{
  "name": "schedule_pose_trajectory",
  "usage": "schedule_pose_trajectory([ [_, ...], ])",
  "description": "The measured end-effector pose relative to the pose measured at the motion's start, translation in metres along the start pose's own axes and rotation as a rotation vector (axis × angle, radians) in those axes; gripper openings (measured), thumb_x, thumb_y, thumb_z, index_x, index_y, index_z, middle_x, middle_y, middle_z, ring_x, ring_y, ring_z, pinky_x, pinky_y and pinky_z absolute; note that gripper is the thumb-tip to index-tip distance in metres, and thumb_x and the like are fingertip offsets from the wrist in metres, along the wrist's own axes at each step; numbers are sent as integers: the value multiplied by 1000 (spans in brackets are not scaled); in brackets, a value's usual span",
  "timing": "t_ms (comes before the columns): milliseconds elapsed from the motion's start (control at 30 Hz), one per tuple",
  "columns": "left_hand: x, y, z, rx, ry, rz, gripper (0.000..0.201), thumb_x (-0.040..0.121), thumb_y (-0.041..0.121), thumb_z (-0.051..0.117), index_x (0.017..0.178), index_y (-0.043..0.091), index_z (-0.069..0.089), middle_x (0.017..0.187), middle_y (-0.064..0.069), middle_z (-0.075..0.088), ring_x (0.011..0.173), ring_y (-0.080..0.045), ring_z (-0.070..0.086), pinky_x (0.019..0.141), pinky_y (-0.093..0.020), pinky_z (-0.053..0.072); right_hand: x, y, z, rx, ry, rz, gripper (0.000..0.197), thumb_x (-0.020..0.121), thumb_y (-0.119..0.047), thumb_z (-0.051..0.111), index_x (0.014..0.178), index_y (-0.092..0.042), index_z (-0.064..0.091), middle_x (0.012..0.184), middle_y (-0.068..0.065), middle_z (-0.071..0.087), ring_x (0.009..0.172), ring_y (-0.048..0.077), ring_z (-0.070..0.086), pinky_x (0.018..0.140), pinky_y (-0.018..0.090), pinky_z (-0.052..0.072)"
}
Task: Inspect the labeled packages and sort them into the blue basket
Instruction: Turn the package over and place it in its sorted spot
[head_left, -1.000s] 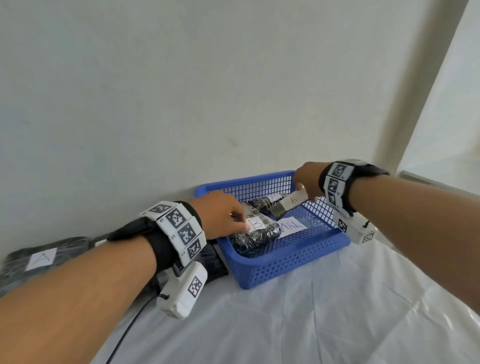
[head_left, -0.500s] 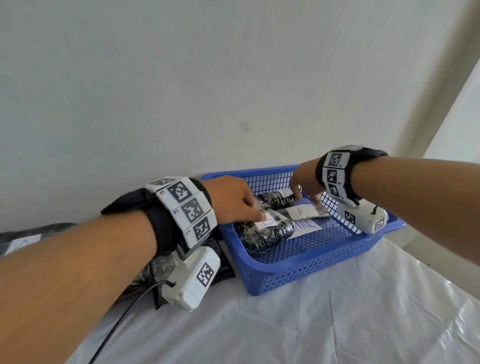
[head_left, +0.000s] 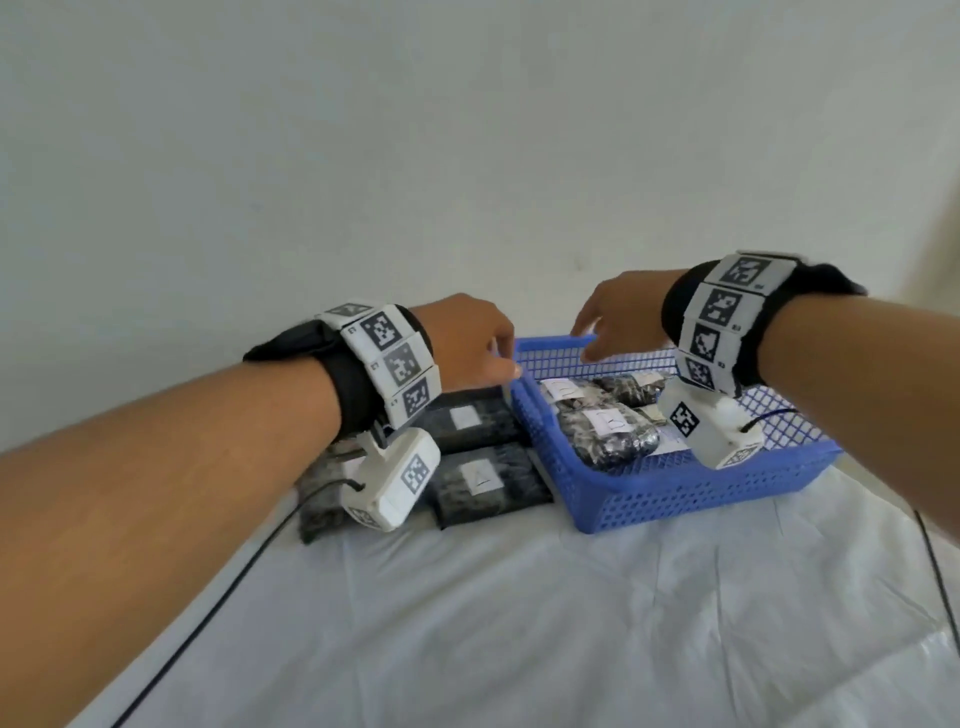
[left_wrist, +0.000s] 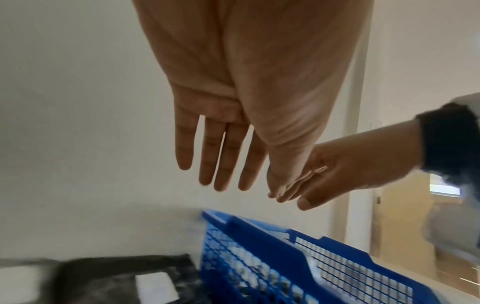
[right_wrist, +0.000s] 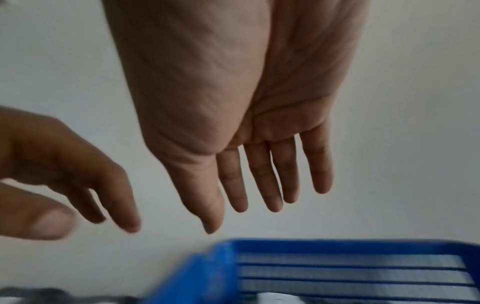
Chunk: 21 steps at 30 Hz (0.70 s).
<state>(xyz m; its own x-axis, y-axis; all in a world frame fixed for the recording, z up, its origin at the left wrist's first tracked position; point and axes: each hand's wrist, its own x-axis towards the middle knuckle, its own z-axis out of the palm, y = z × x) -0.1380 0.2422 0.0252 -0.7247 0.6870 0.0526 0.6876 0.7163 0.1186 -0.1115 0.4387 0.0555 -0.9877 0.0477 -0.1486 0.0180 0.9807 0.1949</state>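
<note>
With our left hand (head_left: 470, 343) and right hand (head_left: 618, 319) both spread and empty above the blue basket (head_left: 691, 499) at the table's far edge, we judge a packet just placed, so next we reach the labeled packages (head_left: 480, 480) beside it.
</note>
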Motion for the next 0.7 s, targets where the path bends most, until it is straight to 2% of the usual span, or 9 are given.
schedule_pose_trajectory([
  [67,-38,-23,-6,5,26,-79,33,103,39,59,124,15,69,110,1,63,99,-15,54,86,-25,41,-17,-40,-8,52,42,-88,49,102,-45,62,147,-25,58,149,0,60,137,23,54,117,38,37],
  [133,-80,-48,-10,10,26,-177,34,102,41,60,123,16,69,103,6,58,95,-13,51,83,-25,38,-35,-86,-10,87,47,-183,51,102,-46,61,150,-27,55,152,-1,56,140,22,51,119,38,36],
  [300,-200,-106,-23,-3,-80,-424,44,99,49,62,133,20,61,121,1,68,105,-16,59,96,-32,47,-78,-217,5,144,3,-415,59,104,-48,57,157,-25,46,160,0,48,145,23,45,117,35,35],
  [367,-248,-123,-26,-38,-106,-490,46,96,49,67,131,19,63,119,1,70,109,-19,64,98,-33,49,-95,-268,21,178,-68,-527,61,103,-52,56,157,-25,47,160,1,49,145,24,45,117,34,36],
  [433,-291,-133,-24,-48,-177,-541,53,93,50,71,133,17,62,125,-1,68,116,-21,63,102,-34,48,-111,-315,40,178,-183,-620,60,104,-52,54,157,-25,47,161,1,46,148,24,43,118,35,34],
  [500,-325,-136,-13,-34,-303,-577,71,88,57,74,141,14,55,135,-1,62,119,-21,59,105,-35,47,-123,-350,57,152,-272,-645,52,107,-43,51,153,-20,51,158,5,50,144,27,47,119,38,38],
  [533,-337,-136,-6,-21,-369,-586,79,84,62,76,142,14,53,134,-1,60,115,-20,58,102,-34,47,-126,-363,63,140,-292,-637,46,108,-37,49,149,-15,56,152,9,55,138,29,53,117,40,43],
  [633,-366,-135,20,17,-506,-572,79,72,73,79,119,15,57,117,0,53,99,-18,51,89,-35,49,-131,-384,66,143,-295,-572,40,108,-29,48,139,-7,62,140,14,62,126,32,61,110,43,51],
  [700,-376,-130,34,122,-559,-563,82,67,81,76,112,15,59,117,-1,44,105,-20,41,93,-39,43,-132,-386,66,152,-282,-532,43,108,-31,49,139,-5,61,142,15,63,129,33,61,110,44,51],
])
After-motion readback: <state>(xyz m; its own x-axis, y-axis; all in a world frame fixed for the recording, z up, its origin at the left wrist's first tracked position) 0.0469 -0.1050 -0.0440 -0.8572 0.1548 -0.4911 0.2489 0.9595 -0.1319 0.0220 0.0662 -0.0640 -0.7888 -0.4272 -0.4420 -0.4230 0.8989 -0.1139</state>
